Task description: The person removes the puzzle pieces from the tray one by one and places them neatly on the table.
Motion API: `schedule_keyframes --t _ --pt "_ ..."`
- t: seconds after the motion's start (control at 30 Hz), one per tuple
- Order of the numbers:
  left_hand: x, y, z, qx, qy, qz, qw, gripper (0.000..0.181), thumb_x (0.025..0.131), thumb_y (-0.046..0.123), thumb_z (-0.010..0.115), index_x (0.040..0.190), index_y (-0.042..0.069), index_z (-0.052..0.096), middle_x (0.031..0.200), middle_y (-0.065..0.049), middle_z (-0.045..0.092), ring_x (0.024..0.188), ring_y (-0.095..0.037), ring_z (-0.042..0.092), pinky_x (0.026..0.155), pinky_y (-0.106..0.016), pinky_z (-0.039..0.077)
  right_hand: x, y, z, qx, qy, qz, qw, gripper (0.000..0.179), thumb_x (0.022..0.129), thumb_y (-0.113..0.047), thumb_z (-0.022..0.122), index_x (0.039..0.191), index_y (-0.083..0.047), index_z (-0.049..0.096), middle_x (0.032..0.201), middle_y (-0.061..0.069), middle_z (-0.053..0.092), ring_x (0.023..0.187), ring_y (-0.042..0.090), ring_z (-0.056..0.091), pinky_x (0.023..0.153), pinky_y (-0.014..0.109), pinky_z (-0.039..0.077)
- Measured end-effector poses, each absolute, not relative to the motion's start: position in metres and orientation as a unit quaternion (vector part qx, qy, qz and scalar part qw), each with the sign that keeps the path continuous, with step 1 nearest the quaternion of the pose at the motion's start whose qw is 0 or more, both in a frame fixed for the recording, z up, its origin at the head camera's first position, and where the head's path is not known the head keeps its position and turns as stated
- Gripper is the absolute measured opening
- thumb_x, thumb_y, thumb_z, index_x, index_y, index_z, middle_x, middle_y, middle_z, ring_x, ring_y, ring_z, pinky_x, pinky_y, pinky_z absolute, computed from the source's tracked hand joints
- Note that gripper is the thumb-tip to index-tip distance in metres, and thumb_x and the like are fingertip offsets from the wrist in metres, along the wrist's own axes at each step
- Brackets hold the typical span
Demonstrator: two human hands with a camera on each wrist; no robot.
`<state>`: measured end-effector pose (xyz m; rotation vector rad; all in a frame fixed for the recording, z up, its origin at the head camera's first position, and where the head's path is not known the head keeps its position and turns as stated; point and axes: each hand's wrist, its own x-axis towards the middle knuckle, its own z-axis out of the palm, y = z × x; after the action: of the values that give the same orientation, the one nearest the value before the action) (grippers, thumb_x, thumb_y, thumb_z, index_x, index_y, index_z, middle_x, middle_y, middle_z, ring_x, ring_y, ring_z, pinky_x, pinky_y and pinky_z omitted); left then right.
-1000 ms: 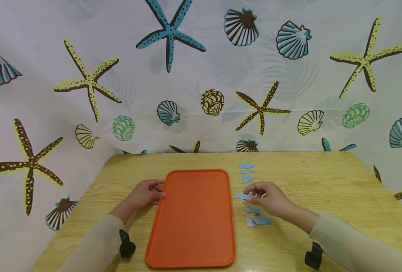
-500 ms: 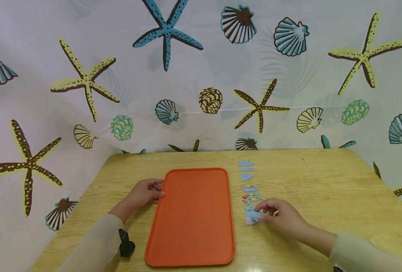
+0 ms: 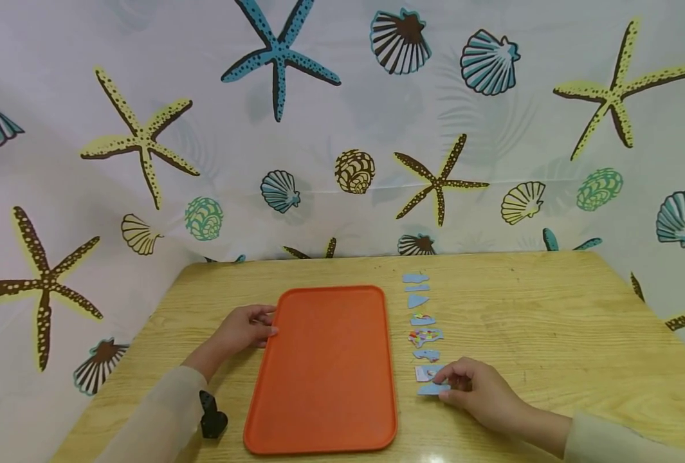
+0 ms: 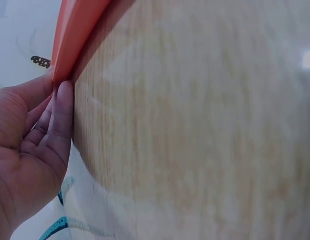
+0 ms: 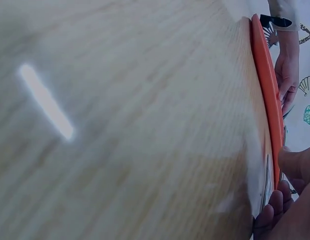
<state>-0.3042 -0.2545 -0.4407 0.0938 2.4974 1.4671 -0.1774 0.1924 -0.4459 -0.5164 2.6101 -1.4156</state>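
Note:
An orange tray (image 3: 321, 373) lies flat on the wooden table. At its left rim my left hand (image 3: 240, 331) pinches the edge; in the left wrist view the thumb and curled fingers meet the tray's corner. To the right of the tray, my right hand (image 3: 484, 392) pinches a light blue flat puzzle piece (image 3: 428, 390) between thumb and fingertips, low at the near end of a column of pieces. Just beyond it lies a pale piece with a printed patch (image 3: 425, 373), partly behind the fingers. A multicoloured piece (image 3: 426, 337) sits further up the column.
Several other pieces run away from me along the tray's right side, among them a small triangular blue piece (image 3: 418, 301) and a blue piece (image 3: 415, 278) at the far end. The wooden table (image 3: 550, 321) ends at a hanging cloth (image 3: 319, 225) printed with starfish and shells.
My right hand has carried the blue puzzle piece from mid-column toward me to the column's near end, uncovering the multicoloured piece. My left hand stays at the tray's rim.

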Motion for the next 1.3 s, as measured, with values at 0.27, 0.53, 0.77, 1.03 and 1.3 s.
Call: schedule_keyframes --t 0.27,0.53,0.77,1.03,1.3 --pt "-0.303 -0.2535 -0.4408 0.031 0.859 0.497 0.119 0.053 0.092 0.007 0.067 0.141 -0.003 0.047 0.11 -0.016 0.059 0.083 -0.019 0.063 0.072 -0.034 0.058 -0.1741 0.1918 -0.4484 -0.178 0.865 -0.463 0.07 0.013 0.086 -0.013 0.074 0.099 -0.014 0.071 0.093 0.0 0.06 0.081 0.015 0.052 0.069 0.025 0.047" --pt "-0.3006 -0.2517 -0.4382 0.04 0.857 0.499 0.119 0.055 0.092 0.007 0.067 0.141 -0.005 0.045 0.11 -0.016 0.059 0.083 -0.018 0.063 0.072 -0.034 0.058 -0.1718 0.1906 -0.4496 -0.184 0.868 -0.457 0.062 0.014 0.085 -0.014 0.075 0.098 -0.013 0.072 0.091 -0.001 0.059 0.081 0.013 0.052 0.068 0.024 0.047" --pt "-0.3006 -0.2507 -0.4376 0.036 0.857 0.5 0.122 0.054 0.092 0.006 0.066 0.141 -0.005 0.045 0.111 -0.017 0.059 0.084 -0.018 0.063 0.072 -0.034 0.058 -0.1725 0.1904 -0.4524 -0.181 0.874 -0.447 0.061 0.014 0.085 -0.013 0.075 0.097 -0.014 0.071 0.091 -0.002 0.058 0.078 0.012 0.05 0.066 0.023 0.045" --pt "-0.3009 -0.2505 -0.4396 0.031 0.86 0.495 0.121 0.054 0.092 0.008 0.068 0.14 -0.003 0.047 0.11 -0.016 0.058 0.084 -0.019 0.062 0.073 -0.033 0.058 -0.172 0.1901 -0.4513 -0.181 0.877 -0.442 0.063 0.014 0.084 -0.014 0.076 0.098 -0.014 0.071 0.091 -0.002 0.059 0.078 0.012 0.051 0.067 0.023 0.046" --pt "-0.3024 -0.2521 -0.4411 0.029 0.861 0.494 0.118 0.055 0.091 0.008 0.068 0.14 -0.003 0.046 0.11 -0.016 0.058 0.085 -0.02 0.062 0.073 -0.034 0.058 -0.1735 0.1889 -0.4503 -0.176 0.876 -0.444 0.066 0.015 0.083 -0.013 0.077 0.097 -0.013 0.072 0.092 -0.002 0.06 0.08 0.013 0.051 0.068 0.023 0.046"
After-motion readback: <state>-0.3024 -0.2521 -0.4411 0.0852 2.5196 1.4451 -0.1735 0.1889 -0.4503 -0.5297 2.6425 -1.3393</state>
